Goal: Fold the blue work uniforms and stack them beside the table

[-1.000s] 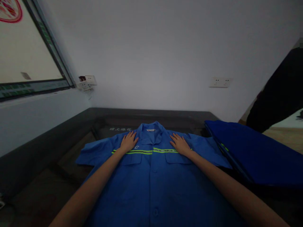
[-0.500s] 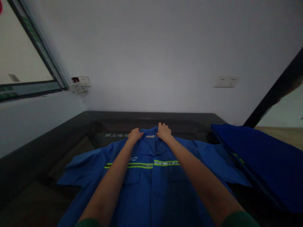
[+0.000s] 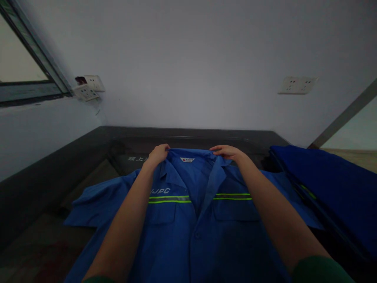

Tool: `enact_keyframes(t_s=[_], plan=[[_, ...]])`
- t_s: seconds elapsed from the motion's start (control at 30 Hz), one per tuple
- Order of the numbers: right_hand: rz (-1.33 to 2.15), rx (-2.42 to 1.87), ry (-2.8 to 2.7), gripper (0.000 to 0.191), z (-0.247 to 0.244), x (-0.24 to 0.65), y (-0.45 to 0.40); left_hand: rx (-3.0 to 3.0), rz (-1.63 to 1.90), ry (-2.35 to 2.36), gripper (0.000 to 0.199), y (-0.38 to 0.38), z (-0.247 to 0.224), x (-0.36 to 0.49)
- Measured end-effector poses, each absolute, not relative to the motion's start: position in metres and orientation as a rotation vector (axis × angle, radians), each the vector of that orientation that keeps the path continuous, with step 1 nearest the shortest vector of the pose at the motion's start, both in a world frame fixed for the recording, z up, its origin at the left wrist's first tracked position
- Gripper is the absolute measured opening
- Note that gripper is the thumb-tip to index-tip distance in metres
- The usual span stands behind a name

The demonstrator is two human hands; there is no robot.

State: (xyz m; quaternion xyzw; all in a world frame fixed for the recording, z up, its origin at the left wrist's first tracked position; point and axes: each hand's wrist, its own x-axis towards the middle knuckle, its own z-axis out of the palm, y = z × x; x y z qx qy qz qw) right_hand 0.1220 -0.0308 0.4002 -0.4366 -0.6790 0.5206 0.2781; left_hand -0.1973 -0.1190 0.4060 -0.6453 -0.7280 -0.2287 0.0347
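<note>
A blue short-sleeved work shirt point(image 3: 179, 216) lies front side up, its collar at the far end and yellow-green reflective bands across the chest. My left hand point(image 3: 159, 153) pinches the left end of the collar. At the collar's right end, my right hand point(image 3: 226, 151) grips the fabric between thumb and fingers. The collar is stretched between both hands, and a white label point(image 3: 187, 160) shows inside the neck opening. My forearms cover parts of the chest and sleeves.
The shirt rests on a dark, glossy table point(image 3: 85, 157) with a raised rim against the wall. Folded blue cloth point(image 3: 330, 184) lies on the right, overlapping the right sleeve. Wall sockets point(image 3: 297, 85) are on the right, others point(image 3: 90, 87) in the left corner.
Both hands have moved apart along the collar, the right one farther. The collar now stands wider, and the neck opening shows more of the inside. The view has shifted slightly downward and closer.
</note>
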Motion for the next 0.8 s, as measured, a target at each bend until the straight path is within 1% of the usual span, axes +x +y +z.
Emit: enact_keyframes(t_s=[0.07,0.17,0.27,0.33,0.4,0.43,0.53,0.67,0.8], plan=[[1.338,-1.178,-1.851,0.024,0.393,0.123,-0.032,-1.977,-0.655,-2.246,0.029,-0.119,0.405,-0.198],[1.007,-1.245,-1.996,0.017,0.390,0.118,-0.037,-2.001,-0.555,-2.237,0.029,-0.121,0.406,-0.195],[0.521,-1.302,-2.201,0.023,0.394,0.107,-0.046,-1.994,-0.533,-2.222,0.026,-0.124,0.407,-0.187],[0.221,-1.410,-2.259,0.029,0.396,0.099,-0.054,-1.911,-0.562,-2.243,0.030,-0.127,0.406,-0.180],[0.007,-1.526,-2.260,0.035,0.396,0.092,-0.062,-1.834,-0.590,-2.247,0.029,-0.128,0.406,-0.175],[-0.059,-1.559,-2.255,0.035,0.396,0.089,-0.065,-1.811,-0.605,-2.238,0.026,-0.129,0.405,-0.174],[-0.096,-1.548,-2.251,0.027,0.399,0.084,-0.066,-1.787,-0.657,-2.198,0.020,-0.128,0.407,-0.174],[0.171,-1.470,-2.242,0.019,0.407,0.082,-0.052,-1.818,-0.732,-2.144,0.021,-0.124,0.407,-0.179],[0.350,-1.434,-2.231,0.023,0.404,0.075,-0.045,-1.873,-0.735,-2.146,0.028,-0.117,0.399,-0.183]])
